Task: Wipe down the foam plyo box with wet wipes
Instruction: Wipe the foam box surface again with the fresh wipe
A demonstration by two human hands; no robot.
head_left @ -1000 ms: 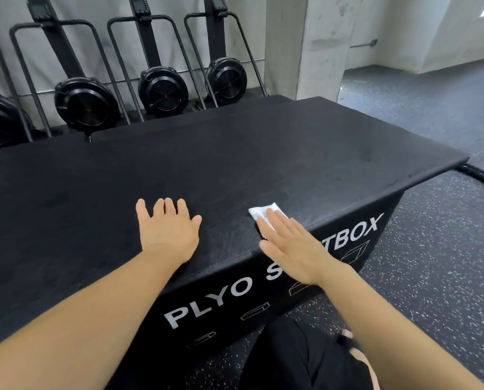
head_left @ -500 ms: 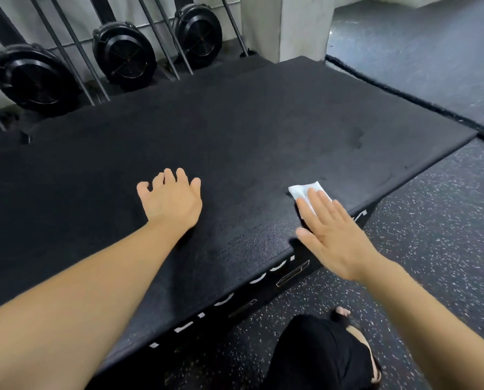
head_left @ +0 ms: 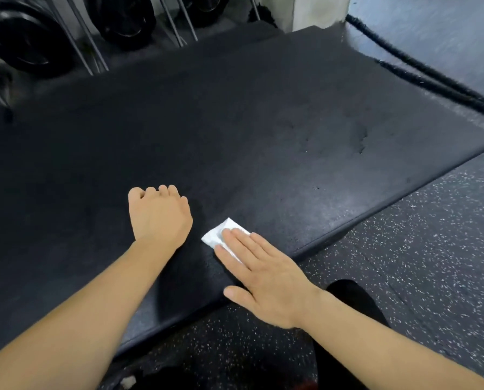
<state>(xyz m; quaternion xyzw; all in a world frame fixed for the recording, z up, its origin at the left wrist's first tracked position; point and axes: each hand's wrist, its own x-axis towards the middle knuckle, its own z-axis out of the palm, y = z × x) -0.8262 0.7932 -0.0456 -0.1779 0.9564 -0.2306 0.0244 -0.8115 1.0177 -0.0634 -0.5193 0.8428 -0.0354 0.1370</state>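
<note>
Beneath the flat, straight fingers of the right hand point(head_left: 266, 280), the wipe point(head_left: 216, 235) lies on the plyo box point(head_left: 235, 122).

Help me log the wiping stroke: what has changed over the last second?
The right hand, flat on the white folded wet wipe, slid it right along the near edge of the black foam plyo box, then back left, close to the left hand. Nothing was picked up or released. The left hand stayed planted on the box top.

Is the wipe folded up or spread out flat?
Folded, it seems: the wet wipe is a small compact pad, pressed under the right hand.
</note>
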